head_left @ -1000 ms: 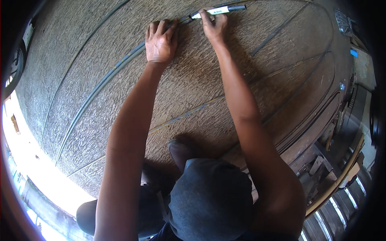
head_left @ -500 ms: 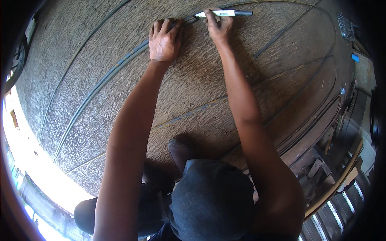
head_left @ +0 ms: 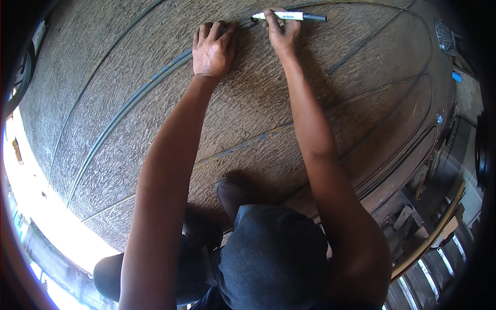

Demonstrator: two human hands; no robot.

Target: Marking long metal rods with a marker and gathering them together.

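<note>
A pair of long thin grey metal rods [head_left: 139, 95], lying close together with bluish and yellowish patches, runs across the rough floor. My left hand [head_left: 212, 54] lies over them at the upper middle, fingers bent down around them and knuckles up. Its fingertips are partly hidden. Just to its right, my right hand [head_left: 283, 35] pinches a white marker [head_left: 289, 16] with a dark rear end. The marker lies nearly level, its tip pointing left at the rods. Whether the tip touches them I cannot tell.
More thin rods [head_left: 248, 142] lie spread over the textured floor [head_left: 124, 150]. A shoe [head_left: 232, 194] and a dark cap [head_left: 274, 258] show below my hands. Scrap pieces [head_left: 408, 219] and a curved edge [head_left: 434, 243] line the lower right. A small blue object [head_left: 456, 77] sits far right.
</note>
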